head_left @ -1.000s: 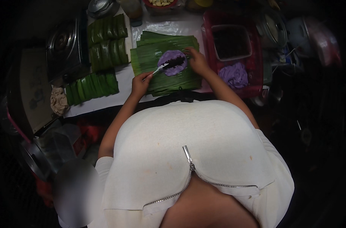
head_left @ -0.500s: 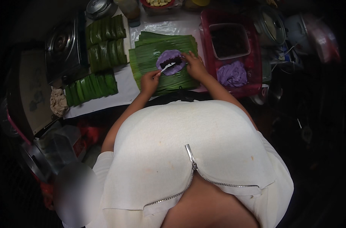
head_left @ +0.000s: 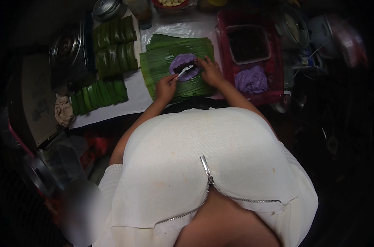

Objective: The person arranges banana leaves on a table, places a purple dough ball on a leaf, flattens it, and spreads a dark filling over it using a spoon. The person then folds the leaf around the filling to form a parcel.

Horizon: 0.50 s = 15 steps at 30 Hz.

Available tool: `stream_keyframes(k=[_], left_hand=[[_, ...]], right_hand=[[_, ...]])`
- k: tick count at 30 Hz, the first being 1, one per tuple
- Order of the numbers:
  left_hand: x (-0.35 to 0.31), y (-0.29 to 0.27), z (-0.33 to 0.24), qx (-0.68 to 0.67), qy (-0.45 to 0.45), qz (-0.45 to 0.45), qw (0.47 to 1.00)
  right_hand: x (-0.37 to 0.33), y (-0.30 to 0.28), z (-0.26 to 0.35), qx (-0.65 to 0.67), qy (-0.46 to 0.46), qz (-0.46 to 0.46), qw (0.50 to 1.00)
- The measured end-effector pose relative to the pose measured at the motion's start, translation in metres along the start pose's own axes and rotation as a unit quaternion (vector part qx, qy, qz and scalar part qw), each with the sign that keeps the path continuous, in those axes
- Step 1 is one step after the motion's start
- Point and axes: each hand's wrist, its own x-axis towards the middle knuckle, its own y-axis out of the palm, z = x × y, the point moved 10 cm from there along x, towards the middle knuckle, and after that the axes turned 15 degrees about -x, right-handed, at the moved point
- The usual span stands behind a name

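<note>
A flattened round of purple dough [head_left: 177,60] lies on a stack of cut banana leaves [head_left: 160,57], with a strip of dark filling [head_left: 182,66] across its middle. My left hand [head_left: 166,87] is closed on the handle of a small white plastic spoon [head_left: 185,71], whose far end reaches over the dough beside the filling. At the dough's right edge is my right hand [head_left: 210,72], its fingers bent and somewhat apart, with the fingertips touching the upper right rim. Whether they pinch anything is too small to make out.
Right of the leaves, a red tray [head_left: 276,78] holds a clear tub of dark filling [head_left: 248,43] and a lump of purple dough [head_left: 251,80]. Rows of leaf-wrapped parcels [head_left: 115,56] lie to the left, beside a stove [head_left: 67,47] and a crumpled cloth [head_left: 64,111].
My left hand has shifted slightly right and down, and the spoon's tip has moved a little up and right over the dough. My right hand stays at the rim.
</note>
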Motion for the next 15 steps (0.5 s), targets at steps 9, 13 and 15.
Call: stream_keyframes(k=[9,13,15], left_hand=[[0.005,0.009,0.005,-0.005,-0.044,-0.001,0.999],[0.007,0.011,0.008,0.001,-0.051,0.012,0.999],[0.007,0.017,0.011,0.023,-0.072,0.015,0.997]], right_hand=[[0.000,-0.011,-0.016,0.083,0.057,-0.062,0.993],[-0.007,-0.013,-0.022,0.131,0.033,-0.115,0.984],[-0.008,-0.010,-0.022,0.134,0.031,-0.122,0.983]])
